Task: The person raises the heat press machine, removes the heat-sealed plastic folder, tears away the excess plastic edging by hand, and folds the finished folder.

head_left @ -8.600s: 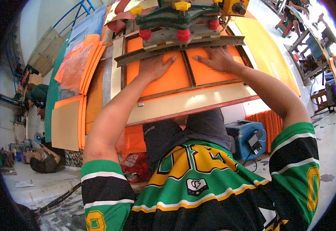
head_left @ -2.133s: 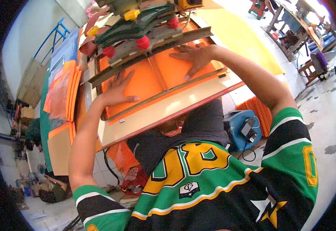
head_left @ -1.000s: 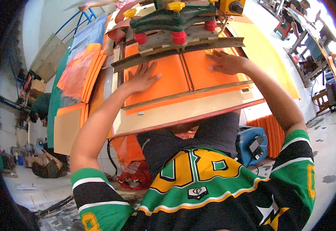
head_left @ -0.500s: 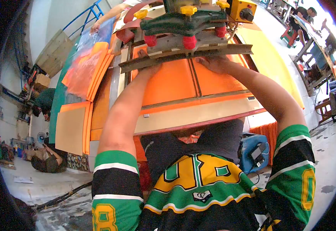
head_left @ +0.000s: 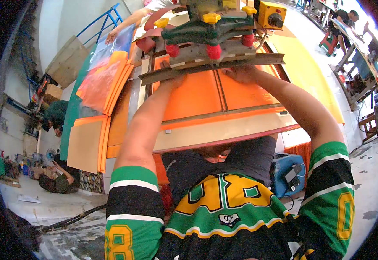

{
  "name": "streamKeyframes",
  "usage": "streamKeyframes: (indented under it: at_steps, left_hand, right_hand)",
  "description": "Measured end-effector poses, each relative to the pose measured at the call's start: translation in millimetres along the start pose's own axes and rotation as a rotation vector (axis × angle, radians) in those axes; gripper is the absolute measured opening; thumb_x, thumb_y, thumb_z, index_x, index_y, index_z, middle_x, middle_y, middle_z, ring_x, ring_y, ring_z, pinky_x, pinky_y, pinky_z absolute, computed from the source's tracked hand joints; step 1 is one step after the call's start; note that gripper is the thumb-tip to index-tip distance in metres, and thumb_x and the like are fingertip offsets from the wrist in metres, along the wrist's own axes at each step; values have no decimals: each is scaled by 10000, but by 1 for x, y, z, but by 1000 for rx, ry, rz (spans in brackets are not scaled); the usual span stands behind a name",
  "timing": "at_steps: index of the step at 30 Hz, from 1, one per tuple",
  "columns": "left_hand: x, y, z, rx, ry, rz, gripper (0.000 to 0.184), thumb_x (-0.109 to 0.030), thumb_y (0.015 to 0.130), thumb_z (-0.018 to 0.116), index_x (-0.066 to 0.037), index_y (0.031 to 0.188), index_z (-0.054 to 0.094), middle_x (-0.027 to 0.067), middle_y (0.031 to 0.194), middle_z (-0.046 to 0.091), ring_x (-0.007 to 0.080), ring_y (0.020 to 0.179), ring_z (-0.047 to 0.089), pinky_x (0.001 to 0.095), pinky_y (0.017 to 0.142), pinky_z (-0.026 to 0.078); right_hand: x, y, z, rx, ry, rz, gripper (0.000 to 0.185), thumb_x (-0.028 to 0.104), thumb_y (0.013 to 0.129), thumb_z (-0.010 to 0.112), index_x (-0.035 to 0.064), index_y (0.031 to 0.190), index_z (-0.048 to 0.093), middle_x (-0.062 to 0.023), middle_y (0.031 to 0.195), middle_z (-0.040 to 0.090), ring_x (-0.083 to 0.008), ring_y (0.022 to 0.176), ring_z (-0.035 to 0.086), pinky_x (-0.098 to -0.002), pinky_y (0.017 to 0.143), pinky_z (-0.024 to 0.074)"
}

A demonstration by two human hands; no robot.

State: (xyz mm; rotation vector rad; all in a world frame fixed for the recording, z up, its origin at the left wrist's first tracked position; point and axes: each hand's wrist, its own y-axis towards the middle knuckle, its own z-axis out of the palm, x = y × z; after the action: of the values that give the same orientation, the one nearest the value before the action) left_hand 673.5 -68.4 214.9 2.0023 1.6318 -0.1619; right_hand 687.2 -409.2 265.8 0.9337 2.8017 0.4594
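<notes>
Orange sheeting (head_left: 193,102) shows through both openings of a dark frame (head_left: 223,113), over a cream board (head_left: 202,138); the left hand (head_left: 178,80) reaches to the sheeting's left portion, partly hidden by a metal bar (head_left: 197,69); the right hand (head_left: 242,73) is at the right portion, fingertips close to the same bar; whether either hand grasps anything, I cannot tell; a green press head (head_left: 197,34) stands above; another person's hand (head_left: 111,37) is near clear plastic (head_left: 109,48), upper left.
</notes>
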Motion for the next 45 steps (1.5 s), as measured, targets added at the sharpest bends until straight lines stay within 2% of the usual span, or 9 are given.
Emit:
streamKeyframes:
  at_steps: [5,10,13,29,35,37,38,42,45]
  left_hand:
    - [-22,-19,-13,221,187,-21,818,-666,982,275,-128,1582,136,235,1618,134,430,1501,113,619,1189,124]
    - [-82,-59,-48,478,459,-189,849,-686,988,243,-110,1599,120,277,1640,92,454,1520,72,647,1193,93]
    - [-93,-66,-53,631,364,-288,909,-732,966,210,-148,1610,-56,245,1642,-151,458,1506,-148,695,1163,3]
    - [-109,-62,-70,767,377,-296,970,-731,959,304,-125,1598,-101,255,1617,-220,440,1503,-174,608,1207,2]
    - [-84,-64,-66,736,406,-20,839,-606,1015,348,-92,1608,51,268,1643,58,450,1518,82,482,1242,135]
    - [-115,-75,-107,817,296,92,688,-499,1044,380,-76,1572,259,316,1508,386,447,1390,408,418,1148,362]
    - [-125,-83,-124,826,298,102,688,-499,1044,380,-76,1572,259,316,1508,386,447,1390,408,418,1148,362]
    - [-158,-112,-188,587,64,47,507,-341,1038,482,-22,1432,496,212,1374,593,319,1240,597,403,1055,448]
    - [-156,-144,-222,192,-236,86,453,-281,1027,529,-15,1393,545,169,1218,683,226,1118,650,332,980,476]
  right_hand:
    - [1,2,-4,214,49,40,639,562,1001,374,209,1534,359,-192,1605,285,-395,1487,235,-584,1210,151]
    - [29,-21,-54,689,38,250,885,743,958,254,200,1618,23,-190,1659,-142,-423,1517,-135,-644,1198,0]
    - [37,-30,-72,787,34,218,989,809,924,232,147,1616,-15,-194,1668,-74,-380,1535,-100,-571,1221,0]
    - [28,-34,-63,777,-18,144,1200,921,806,323,98,1608,-23,-235,1657,-59,-387,1536,-76,-593,1208,-7]
    - [25,-39,-66,758,71,168,1114,863,840,399,176,1619,-4,-224,1662,-52,-416,1534,-41,-602,1210,78]
    - [16,-45,-73,776,132,146,1074,830,866,410,170,1619,21,-207,1667,-37,-396,1538,-42,-582,1218,90]
    - [13,-47,-77,793,182,103,1034,797,892,420,165,1620,45,-191,1672,-23,-376,1542,-43,-562,1225,103]
    - [17,-69,-142,753,419,164,715,603,985,495,132,1519,423,-143,1561,414,-301,1439,391,-403,1175,321]
    - [13,-104,-184,466,672,251,504,413,1032,533,54,1384,568,-110,1302,655,-236,1145,644,-355,993,493]
